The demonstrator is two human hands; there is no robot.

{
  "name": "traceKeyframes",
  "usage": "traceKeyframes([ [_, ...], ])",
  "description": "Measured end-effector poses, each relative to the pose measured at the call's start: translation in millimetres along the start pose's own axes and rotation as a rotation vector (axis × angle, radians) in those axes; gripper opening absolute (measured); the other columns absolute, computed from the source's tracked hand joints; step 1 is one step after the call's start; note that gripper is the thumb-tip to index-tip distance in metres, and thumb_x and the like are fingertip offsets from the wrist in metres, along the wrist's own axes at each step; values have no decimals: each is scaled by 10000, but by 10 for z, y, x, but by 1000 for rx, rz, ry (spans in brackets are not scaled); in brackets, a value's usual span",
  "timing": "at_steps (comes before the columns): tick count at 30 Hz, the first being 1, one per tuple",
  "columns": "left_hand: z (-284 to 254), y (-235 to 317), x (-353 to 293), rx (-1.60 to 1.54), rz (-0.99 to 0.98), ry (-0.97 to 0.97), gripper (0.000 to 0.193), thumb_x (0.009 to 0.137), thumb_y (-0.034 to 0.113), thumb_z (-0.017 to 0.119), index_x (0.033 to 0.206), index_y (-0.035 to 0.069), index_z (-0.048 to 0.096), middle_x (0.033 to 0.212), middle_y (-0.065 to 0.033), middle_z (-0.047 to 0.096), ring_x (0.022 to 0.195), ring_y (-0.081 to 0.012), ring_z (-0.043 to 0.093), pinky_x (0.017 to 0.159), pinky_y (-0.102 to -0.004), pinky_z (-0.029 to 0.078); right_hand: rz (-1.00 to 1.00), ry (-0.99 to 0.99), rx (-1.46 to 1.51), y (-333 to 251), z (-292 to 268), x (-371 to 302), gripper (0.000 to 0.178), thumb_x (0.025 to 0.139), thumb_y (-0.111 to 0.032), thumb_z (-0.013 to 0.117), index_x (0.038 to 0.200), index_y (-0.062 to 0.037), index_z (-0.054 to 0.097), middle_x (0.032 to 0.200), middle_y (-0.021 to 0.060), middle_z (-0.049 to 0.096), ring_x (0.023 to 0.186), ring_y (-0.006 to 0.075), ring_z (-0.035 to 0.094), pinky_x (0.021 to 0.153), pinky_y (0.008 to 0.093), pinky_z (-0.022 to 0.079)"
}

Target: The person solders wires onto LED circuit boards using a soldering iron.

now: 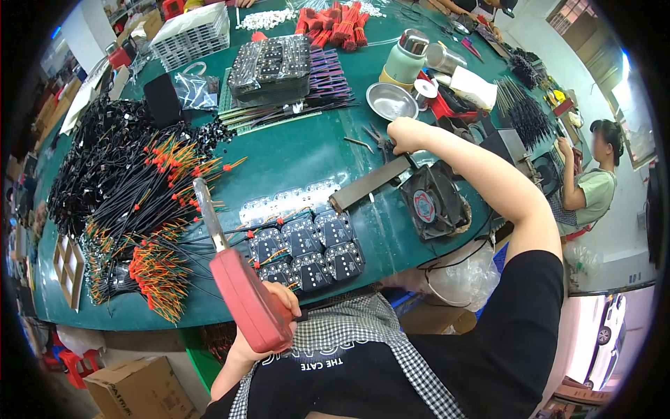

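My left hand [285,302] is wrapped around the handle of a red pistol-shaped tool [244,297] with a long metal nozzle, which points away from me to the upper left. Right of that nozzle lies a panel of black circuit boards [305,253]; a cable with red connectors crosses it. A white perforated strip [283,204] borders its far side. My right hand [405,136] reaches across the table, its fingers closed beside pliers [377,137] and above a flat grey-brown bar [370,184]. Whatever it grips is hidden.
A big heap of black cables [112,164] with orange-tipped wires covers the left side. A black fan [434,202] stands below my right forearm. Farther back are a metal bowl [392,102], a green bottle [405,59] and stacked boards [270,70]. A co-worker [590,178] is at right.
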State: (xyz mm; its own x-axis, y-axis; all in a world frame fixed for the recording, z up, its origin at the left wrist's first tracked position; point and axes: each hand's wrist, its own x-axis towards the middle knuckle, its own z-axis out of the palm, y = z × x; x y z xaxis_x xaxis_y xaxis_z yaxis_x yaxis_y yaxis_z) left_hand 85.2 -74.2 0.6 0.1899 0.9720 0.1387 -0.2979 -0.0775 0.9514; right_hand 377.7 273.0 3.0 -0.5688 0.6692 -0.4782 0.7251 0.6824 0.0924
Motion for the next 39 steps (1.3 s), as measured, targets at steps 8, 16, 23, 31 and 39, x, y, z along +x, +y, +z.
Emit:
traceKeyframes([
  [8, -53, -62, 60, 0, -25, -29, 359, 696, -52, 685, 970, 29, 469, 854, -89, 514, 790, -188, 549, 711, -324, 460, -37, 236, 103, 13, 121, -40, 172, 616, -120, 673, 651, 46, 647, 672, 234, 620, 692, 373, 643, 665, 430, 523],
  [16, -12, -66, 49, -228, -178, -22, 352, 701, 51, 736, 951, 8, 492, 849, -85, 521, 789, -200, 545, 688, -323, 447, -97, 175, 21, -18, 59, 59, 184, 621, -134, 679, 699, 23, 625, 697, 205, 627, 698, 370, 633, 662, 420, 513],
  [23, -22, -148, 23, -73, -130, 11, 394, 669, 105, 777, 932, 7, 500, 848, -76, 522, 776, -193, 544, 666, -313, 453, -134, 265, -13, -278, -93, 55, 202, 642, -112, 650, 751, 57, 640, 764, 242, 643, 758, 391, 645, 712, 443, 527],
  [31, 49, 16, 52, -227, -224, 24, 334, 648, 57, 789, 875, 15, 548, 808, -60, 557, 741, -170, 551, 662, -300, 461, -77, 296, 0, -214, -218, 209, 207, 640, -136, 667, 729, 51, 654, 691, 246, 619, 711, 371, 648, 675, 436, 519],
  [39, 40, 121, 92, -2, -232, 1, 249, 652, 42, 744, 848, 8, 594, 778, -50, 604, 717, -128, 604, 652, -280, 489, 48, 291, -40, -258, -183, 312, 443, 758, -413, 689, 719, 28, 676, 741, 206, 659, 750, 379, 654, 695, 436, 525],
])
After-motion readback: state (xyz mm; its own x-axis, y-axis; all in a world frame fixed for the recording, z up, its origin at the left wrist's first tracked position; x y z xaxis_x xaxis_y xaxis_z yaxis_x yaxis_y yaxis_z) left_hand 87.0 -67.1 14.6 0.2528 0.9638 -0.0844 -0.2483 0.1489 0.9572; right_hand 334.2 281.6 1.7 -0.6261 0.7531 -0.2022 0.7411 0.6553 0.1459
